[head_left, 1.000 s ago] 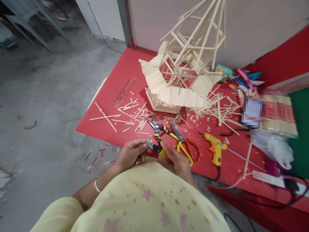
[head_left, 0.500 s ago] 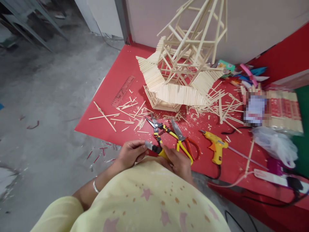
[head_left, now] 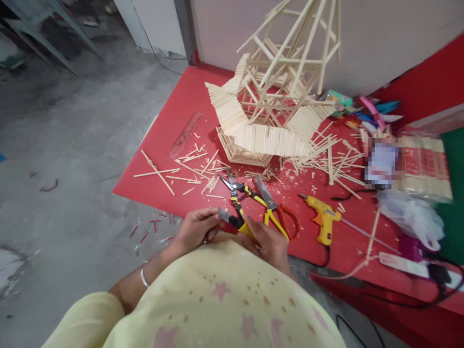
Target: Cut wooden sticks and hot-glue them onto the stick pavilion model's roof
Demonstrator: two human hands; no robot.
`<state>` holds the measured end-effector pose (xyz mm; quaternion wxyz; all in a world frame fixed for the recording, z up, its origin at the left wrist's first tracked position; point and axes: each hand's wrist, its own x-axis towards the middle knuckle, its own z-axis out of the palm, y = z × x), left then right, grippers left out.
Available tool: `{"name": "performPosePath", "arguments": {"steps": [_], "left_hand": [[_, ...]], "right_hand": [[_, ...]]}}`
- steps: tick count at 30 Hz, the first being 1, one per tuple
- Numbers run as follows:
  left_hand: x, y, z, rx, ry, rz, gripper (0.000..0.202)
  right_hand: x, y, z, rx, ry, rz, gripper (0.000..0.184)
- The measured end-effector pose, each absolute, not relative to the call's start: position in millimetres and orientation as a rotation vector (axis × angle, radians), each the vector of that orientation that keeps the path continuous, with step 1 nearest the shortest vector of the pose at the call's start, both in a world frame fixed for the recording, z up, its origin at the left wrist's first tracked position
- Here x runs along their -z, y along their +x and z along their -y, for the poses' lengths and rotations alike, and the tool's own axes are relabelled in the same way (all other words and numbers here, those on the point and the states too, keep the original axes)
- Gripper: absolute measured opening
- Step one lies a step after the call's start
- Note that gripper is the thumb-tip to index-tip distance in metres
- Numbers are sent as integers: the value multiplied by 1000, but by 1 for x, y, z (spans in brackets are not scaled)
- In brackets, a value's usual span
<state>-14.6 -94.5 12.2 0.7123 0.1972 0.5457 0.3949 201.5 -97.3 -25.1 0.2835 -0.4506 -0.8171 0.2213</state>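
My right hand (head_left: 270,241) is wrapped round the yellow handle of a cutter (head_left: 234,221) with a black neck and a broad grey blade. The blade points left, toward my left hand (head_left: 199,227). Thumb and fingers of that hand are pinched together by the blade tip; anything between them is too small or hidden to make out. Just beyond lie yellow-and-black snips (head_left: 236,189) with their jaws apart. Scissors (head_left: 267,195) with orange-red handles rest beside them, partly under a yellow snips handle. Both hands are close to my body at the table's front edge.
A stick-built model (head_left: 271,140) with a tall frame stands on the red table (head_left: 152,159). Cut sticks (head_left: 203,166) and a ruler (head_left: 185,134) lie left of it. To the right are a glue gun (head_left: 322,217), a phone (head_left: 383,164), stick packs (head_left: 429,169) and a plastic bag (head_left: 413,217).
The cutter blade and my left fingers have shifted up very slightly. Otherwise only a small movement of the view shows; both hands keep their hold.
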Motion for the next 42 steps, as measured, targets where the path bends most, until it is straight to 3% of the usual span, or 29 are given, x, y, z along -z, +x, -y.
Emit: {"name": "performPosePath", "arguments": {"steps": [10,16,21,25,33,42], "left_hand": [[-3,-15,97,-870,437,-1196,42],[-5,-16,106,-954,378,-1195,42],[0,-20,114,-987,347,-1245,40],[1,-17,105,-934,347,-1225,41],[-6,-14,101,-898,374,-1173,39],[-37,-34,70,-1312,417,-1144,22]], "right_hand": [[27,202,99,-667,-1250,2190,48],[21,206,102,-403,-1341,2133,43],[4,207,97,-190,-1395,1935,50],[8,202,94,-356,-1170,2131,54],[22,202,100,-586,-1233,2173,46],[1,161,64,-166,-1537,2407,50]]}}
